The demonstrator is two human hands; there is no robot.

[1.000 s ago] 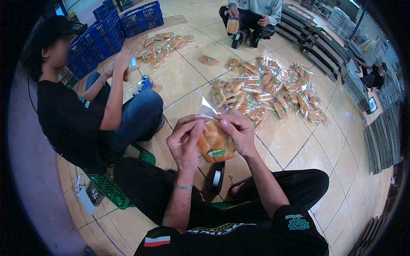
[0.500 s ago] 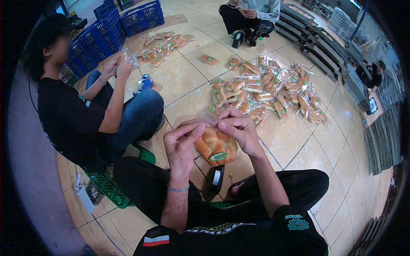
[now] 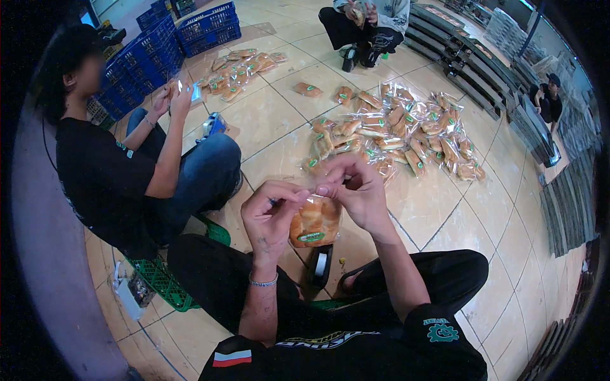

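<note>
While the left hand (image 3: 272, 216) and the right hand (image 3: 359, 193) meet at its gathered top, a bagged bread (image 3: 315, 222) hangs just below and between them, its browned face and green oval label toward the wearer. Each hand pinches the clear plastic between thumb and forefinger, the thumb tips almost touching; the right fingers arch higher and look slightly blurred. The bread's lower edge hangs free between the wrists, above a black holder with a white roll (image 3: 319, 267) between the legs. The left knee (image 3: 200, 257) and right knee (image 3: 464, 270) bound this near space, a green crate (image 3: 159, 282) beside the left one. Just beyond the right hand begins a large pile of bagged breads (image 3: 397, 130), spreading far and right. Pale tiled floor (image 3: 438, 219) runs between that pile and the right knee, and also leftward to a seated co-worker (image 3: 108, 159). Farther off lie a smaller pile (image 3: 235, 75), blue crates (image 3: 143, 60) at far left, and stacked trays (image 3: 454, 66) at far right.
</note>
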